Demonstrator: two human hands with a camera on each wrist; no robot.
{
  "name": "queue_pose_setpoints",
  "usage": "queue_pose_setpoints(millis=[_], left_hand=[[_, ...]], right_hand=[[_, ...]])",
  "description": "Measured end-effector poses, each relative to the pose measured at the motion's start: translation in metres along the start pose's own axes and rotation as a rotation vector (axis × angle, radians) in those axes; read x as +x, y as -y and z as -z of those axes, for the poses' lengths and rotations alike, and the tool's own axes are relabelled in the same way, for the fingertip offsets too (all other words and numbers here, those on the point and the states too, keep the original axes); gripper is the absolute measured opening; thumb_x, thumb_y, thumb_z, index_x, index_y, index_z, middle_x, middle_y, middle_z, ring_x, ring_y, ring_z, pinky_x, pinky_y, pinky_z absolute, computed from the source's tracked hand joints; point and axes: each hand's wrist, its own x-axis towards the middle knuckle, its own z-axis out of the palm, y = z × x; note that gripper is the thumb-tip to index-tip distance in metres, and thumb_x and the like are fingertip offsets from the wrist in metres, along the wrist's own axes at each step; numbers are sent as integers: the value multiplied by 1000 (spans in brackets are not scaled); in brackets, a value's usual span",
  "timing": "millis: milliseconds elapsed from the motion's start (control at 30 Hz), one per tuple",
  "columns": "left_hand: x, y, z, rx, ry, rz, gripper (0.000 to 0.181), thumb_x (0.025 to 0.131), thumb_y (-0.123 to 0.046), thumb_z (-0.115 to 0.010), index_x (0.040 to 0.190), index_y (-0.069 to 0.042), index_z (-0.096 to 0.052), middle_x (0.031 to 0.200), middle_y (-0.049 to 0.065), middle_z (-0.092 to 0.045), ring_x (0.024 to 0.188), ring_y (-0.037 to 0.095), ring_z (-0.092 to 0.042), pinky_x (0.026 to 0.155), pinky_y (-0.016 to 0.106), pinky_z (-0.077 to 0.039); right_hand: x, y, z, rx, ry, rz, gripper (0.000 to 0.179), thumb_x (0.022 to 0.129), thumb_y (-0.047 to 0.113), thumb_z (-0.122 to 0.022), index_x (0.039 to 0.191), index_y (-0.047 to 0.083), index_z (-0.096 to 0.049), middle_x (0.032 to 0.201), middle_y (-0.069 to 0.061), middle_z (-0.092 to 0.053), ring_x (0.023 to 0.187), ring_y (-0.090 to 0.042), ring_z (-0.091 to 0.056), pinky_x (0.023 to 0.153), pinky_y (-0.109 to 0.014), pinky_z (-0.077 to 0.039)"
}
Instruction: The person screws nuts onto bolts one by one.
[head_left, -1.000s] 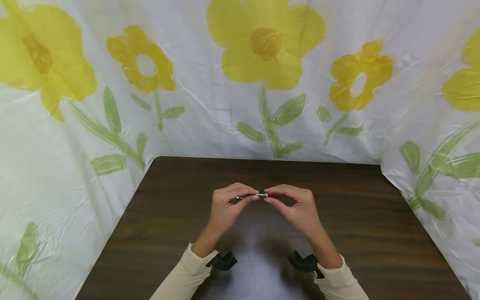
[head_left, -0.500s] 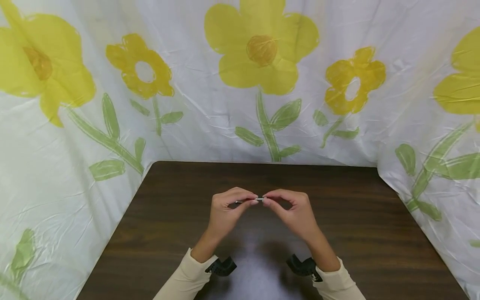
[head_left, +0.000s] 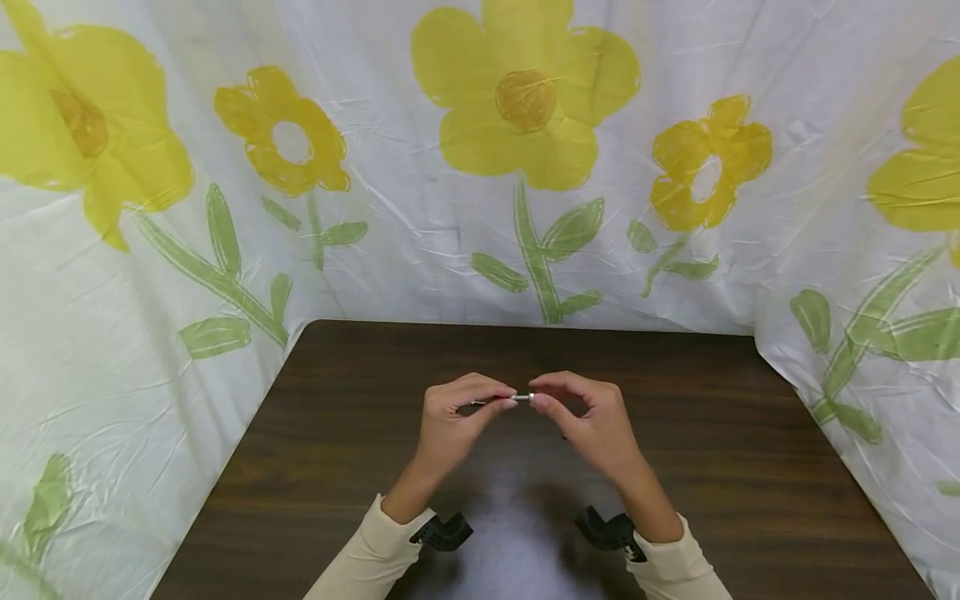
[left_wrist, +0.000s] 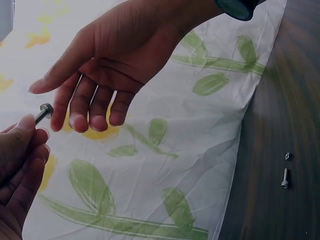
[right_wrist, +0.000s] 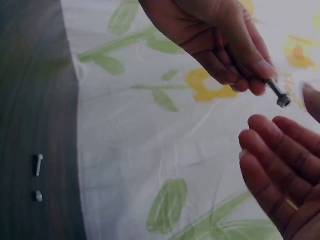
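Dark tabletop (head_left: 375, 367) fills the lower frame. At centre, the left hand (head_left: 447, 422) pinches a bolt (head_left: 521, 397), seemingly to expose its end; the right hand (head_left: 602, 422) has fingers (right_wrist: 265, 187) parted, grasping nothing.

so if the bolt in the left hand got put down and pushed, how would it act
The bolt looks metallic, so it should be stiff and probably feel heavy for its size. It is slim with one wider end showing, so it would likely roll in a curve. Its glint suggests a smooth surface that may slip if pinched lightly.
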Motion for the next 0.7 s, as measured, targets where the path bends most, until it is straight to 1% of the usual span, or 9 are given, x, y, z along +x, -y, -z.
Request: queue_pose_setpoints(millis=[67, 133, 167, 267, 367, 533, 700], left_hand=[[1, 0, 1, 5, -3, 2, 19, 78, 11, -81, 92, 0, -79, 86, 10, -75, 77, 20, -71, 69, 26, -58], [1, 0, 1, 10, -3, 1, 19, 78, 11, -81, 92, -1, -79, 86, 10, -75, 77, 20, -70, 69, 26, -57], [1, 0, 1, 10, -3, 1, 19, 78, 11, -81, 92, -1, -79, 86, 10, -75, 77, 20, -70, 69, 26, -57], [2, 0, 2, 6, -6, 7, 19, 78, 11, -82, 92, 0, -79, 86, 9, -75, 77, 20, -70, 68, 26, -57], [1, 0, 1, -2, -5, 11, 18, 78, 11, -81, 92, 0, -79, 86, 10, -75, 78, 20, -71, 68, 26, -57], [0, 0, 1, -15, 4, 15, 19, 78, 12, -81, 93, 0, -79, 87, 11, -75, 78, 21, -71, 69, 27, -58], [-1, 0, 1, -15, 2, 14, 19, 77, 12, -81, 93, 0, -79, 86, 11, -75, 78, 20, -71, 69, 27, -58]], right_hand=[[0, 0, 2, 11, 2, 30, 30, 83, -5, -81, 110, 8, -75, 91, -5, -75, 79, -15, -71, 64, -23, -57], [1, 0, 4, 9, 2, 62, 38, 79, -5, -84, 113, 8, -75, 93, -4, -75, 82, -15, -70, 70, -24, -58], [1, 0, 4, 11, 1, 79, 40, 77, -6, -85, 113, 7, -75, 93, -5, -75, 83, -16, -71, 71, -24, -58], [2, 0, 4, 25, -4, 123, 39, 75, -10, -85, 110, 4, -75, 93, -8, -75, 82, -17, -71, 70, -28, -59], [3, 0, 2, 34, -8, 153, 36, 73, -13, -84, 105, 2, -77, 94, -11, -76, 81, -19, -72, 70, -30, -59], [2, -1, 0, 34, -6, 158, 31, 75, -14, -82, 101, 1, -78, 94, -8, -77, 83, -20, -73, 74, -26, -59], [0, -2, -1, 28, 6, 121, 27, 79, -10, -81, 101, 4, -78, 94, -5, -77, 83, -17, -74, 73, -24, -59]])
